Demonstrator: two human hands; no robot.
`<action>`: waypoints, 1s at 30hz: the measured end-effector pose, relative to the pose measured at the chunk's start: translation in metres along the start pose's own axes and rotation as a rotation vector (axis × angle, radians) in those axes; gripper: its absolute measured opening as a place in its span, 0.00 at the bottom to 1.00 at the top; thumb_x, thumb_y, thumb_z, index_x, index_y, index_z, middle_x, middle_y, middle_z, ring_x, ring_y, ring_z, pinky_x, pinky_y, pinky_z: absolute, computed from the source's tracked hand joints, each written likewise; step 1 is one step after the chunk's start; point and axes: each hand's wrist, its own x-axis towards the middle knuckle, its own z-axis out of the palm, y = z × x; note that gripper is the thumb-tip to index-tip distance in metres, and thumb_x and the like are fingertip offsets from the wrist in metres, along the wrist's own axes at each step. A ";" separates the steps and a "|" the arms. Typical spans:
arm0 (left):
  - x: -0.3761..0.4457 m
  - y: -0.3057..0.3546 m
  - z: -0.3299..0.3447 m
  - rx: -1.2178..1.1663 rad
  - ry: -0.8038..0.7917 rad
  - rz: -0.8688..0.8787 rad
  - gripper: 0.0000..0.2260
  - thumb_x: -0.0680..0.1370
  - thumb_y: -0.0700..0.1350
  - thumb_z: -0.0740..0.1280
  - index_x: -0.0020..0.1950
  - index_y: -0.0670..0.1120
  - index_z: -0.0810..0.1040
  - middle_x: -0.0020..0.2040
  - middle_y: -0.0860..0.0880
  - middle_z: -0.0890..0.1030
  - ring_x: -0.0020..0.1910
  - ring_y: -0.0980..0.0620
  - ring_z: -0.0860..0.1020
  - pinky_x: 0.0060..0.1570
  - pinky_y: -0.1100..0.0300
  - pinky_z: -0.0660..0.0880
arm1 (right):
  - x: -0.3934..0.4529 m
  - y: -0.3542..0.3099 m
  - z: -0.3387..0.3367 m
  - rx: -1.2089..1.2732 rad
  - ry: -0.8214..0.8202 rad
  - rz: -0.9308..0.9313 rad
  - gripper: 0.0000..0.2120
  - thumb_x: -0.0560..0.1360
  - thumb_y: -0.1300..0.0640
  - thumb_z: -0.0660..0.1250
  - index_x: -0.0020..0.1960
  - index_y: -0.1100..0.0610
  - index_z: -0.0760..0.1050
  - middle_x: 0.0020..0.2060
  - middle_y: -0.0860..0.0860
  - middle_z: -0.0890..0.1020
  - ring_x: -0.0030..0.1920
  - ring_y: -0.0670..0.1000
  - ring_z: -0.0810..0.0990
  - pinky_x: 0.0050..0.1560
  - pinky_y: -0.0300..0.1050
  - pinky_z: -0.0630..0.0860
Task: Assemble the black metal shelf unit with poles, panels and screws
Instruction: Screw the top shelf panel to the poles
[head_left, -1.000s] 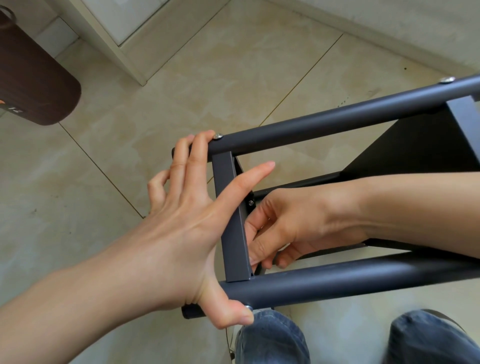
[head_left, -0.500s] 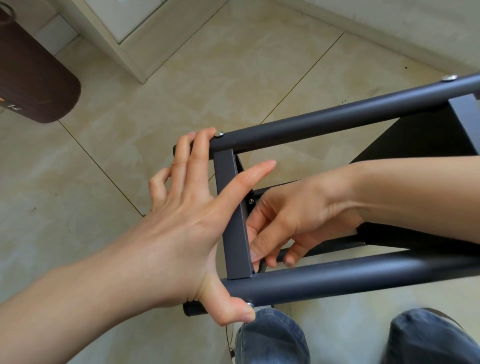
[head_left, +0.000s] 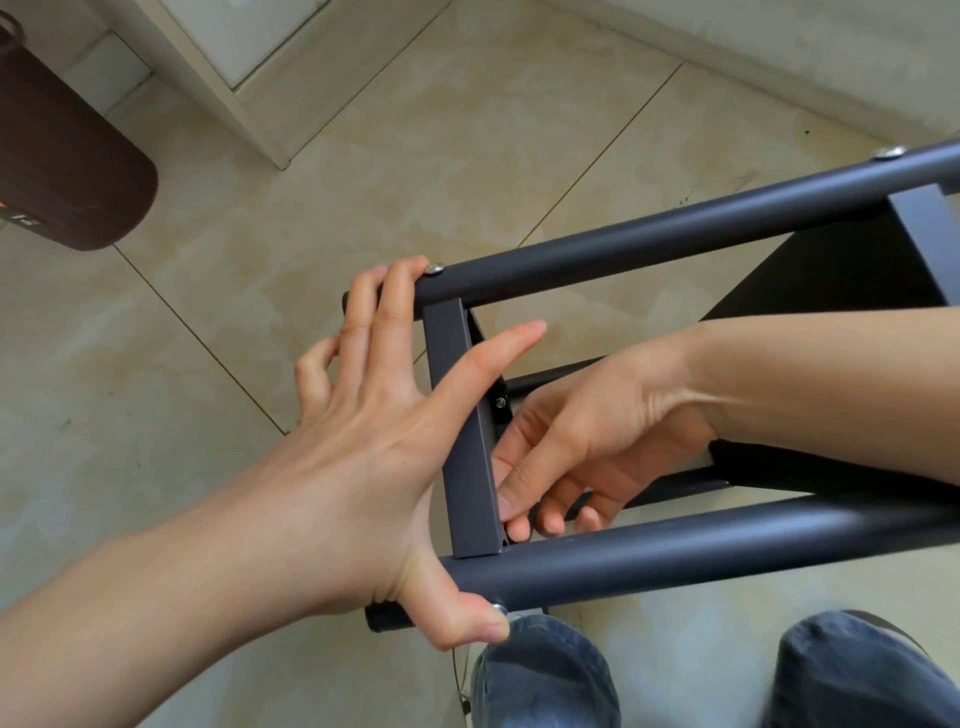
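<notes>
Your left hand is spread wide across the end of the black shelf frame: two straight fingers rest on the tip of the far pole, the index finger lies extended across the end panel edge, and the thumb presses against the near pole beside a silver screw head. Your right hand reaches in between the two poles from the right, its fingers curled, with the thumb and fingertips pinched against the inner face of the end panel edge near its lower corner; what they pinch is too small and too hidden to tell. Just above that hand, a small screw sits in an inner bracket. A further screw head shows on the far pole beside your left fingertips, and another farther right on the same pole. A second black panel joins the poles at the right. The frame lies on its side over the beige tiled floor, above your denim-clad knees. A dark brown rounded object stands at the upper left, well apart.
</notes>
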 end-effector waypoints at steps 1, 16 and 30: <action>0.000 0.000 0.000 0.000 0.001 0.000 0.63 0.42 0.74 0.60 0.77 0.69 0.44 0.78 0.43 0.42 0.79 0.38 0.38 0.70 0.38 0.51 | 0.001 0.000 0.000 -0.001 -0.004 0.010 0.05 0.78 0.58 0.67 0.44 0.57 0.80 0.38 0.50 0.81 0.37 0.46 0.74 0.40 0.39 0.69; 0.001 0.000 0.001 0.016 0.016 0.010 0.62 0.43 0.74 0.60 0.78 0.65 0.50 0.77 0.40 0.47 0.79 0.37 0.41 0.67 0.40 0.52 | 0.001 0.000 0.002 0.059 0.019 -0.028 0.08 0.79 0.59 0.66 0.41 0.57 0.79 0.36 0.50 0.80 0.35 0.46 0.73 0.38 0.38 0.68; 0.002 0.001 0.000 0.003 0.013 0.015 0.61 0.42 0.74 0.59 0.76 0.66 0.50 0.76 0.43 0.46 0.79 0.39 0.41 0.67 0.41 0.51 | 0.002 0.000 0.006 0.039 0.059 -0.049 0.05 0.79 0.60 0.66 0.46 0.58 0.80 0.38 0.51 0.81 0.35 0.46 0.74 0.39 0.39 0.69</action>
